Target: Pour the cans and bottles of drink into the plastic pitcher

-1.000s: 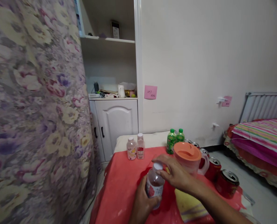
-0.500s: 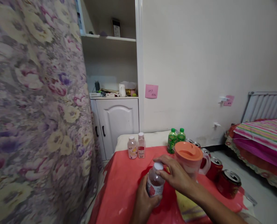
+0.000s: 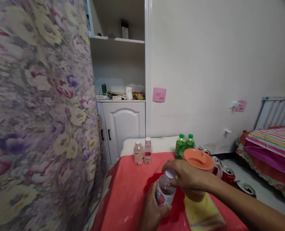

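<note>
A clear plastic bottle (image 3: 165, 192) with a white label and a red fruit picture tilts slightly over the red-covered table. My left hand (image 3: 154, 207) is closed around its lower body. Over its white cap (image 3: 170, 174), the fingers of my right hand (image 3: 182, 173) are bent and gripping from the far side and the right. Below the bottle lies a darker red round dish (image 3: 179, 205), mostly hidden by my hands. A yellow cloth (image 3: 202, 213) is spread just right of it, under my right forearm.
Two capped clear bottles (image 3: 139, 154) stand at the back left of the red tablecloth (image 3: 123, 189). Behind my right hand is a pitcher with an orange lid (image 3: 198, 158). Green bottles (image 3: 180, 147) and several open red cans (image 3: 227, 175) line the right side.
The scene has shifted a little to the right in view. My right wrist has turned and its forearm sits higher, covering part of the pitcher and cans. Both hands still hold the bottle.
</note>
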Demonstrator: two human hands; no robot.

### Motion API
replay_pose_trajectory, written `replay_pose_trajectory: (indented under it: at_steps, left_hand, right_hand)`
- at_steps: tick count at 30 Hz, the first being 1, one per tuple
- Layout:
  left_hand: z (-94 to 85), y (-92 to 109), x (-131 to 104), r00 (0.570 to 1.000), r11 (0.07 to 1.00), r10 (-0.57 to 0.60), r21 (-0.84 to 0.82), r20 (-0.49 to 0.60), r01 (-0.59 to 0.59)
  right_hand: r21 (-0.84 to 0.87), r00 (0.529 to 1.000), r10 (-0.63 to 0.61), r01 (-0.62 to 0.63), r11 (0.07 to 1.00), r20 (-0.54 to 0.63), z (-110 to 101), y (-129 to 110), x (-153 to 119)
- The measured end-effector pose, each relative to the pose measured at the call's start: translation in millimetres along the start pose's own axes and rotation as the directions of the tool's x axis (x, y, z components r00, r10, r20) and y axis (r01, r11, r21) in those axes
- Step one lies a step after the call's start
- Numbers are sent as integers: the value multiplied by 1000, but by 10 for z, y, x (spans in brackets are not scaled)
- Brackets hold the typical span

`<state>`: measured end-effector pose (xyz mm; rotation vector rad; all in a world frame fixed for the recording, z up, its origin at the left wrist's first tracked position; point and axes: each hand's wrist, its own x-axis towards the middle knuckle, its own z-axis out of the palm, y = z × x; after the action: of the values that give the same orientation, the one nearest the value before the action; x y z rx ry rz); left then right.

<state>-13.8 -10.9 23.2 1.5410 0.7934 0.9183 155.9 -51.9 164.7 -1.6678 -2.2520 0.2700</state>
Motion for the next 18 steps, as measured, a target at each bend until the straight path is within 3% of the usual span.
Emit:
replay_pose_trajectory:
  at_steps: [4, 9, 14, 18]
  left_hand:
    - [-5, -29, 63, 998, 997, -24, -75, -52, 20]
    - [-145, -135, 130, 978, 993, 38, -105, -204, -60]
    - [-251, -320, 155, 964, 995, 64, -52, -256, -80]
    - [-223, -447, 167, 952, 995, 48, -68, -302, -72]
  right_hand:
    - [-51, 1000, -22, 22, 998, 3, -99, -11, 151]
    - [-152, 1000, -4, 1, 988, -15, -293, 112, 408]
    - [-264, 997, 79, -82, 961, -23, -519, 341, 698]
    - [-325, 987, 155, -157, 932, -32, -546, 614, 996]
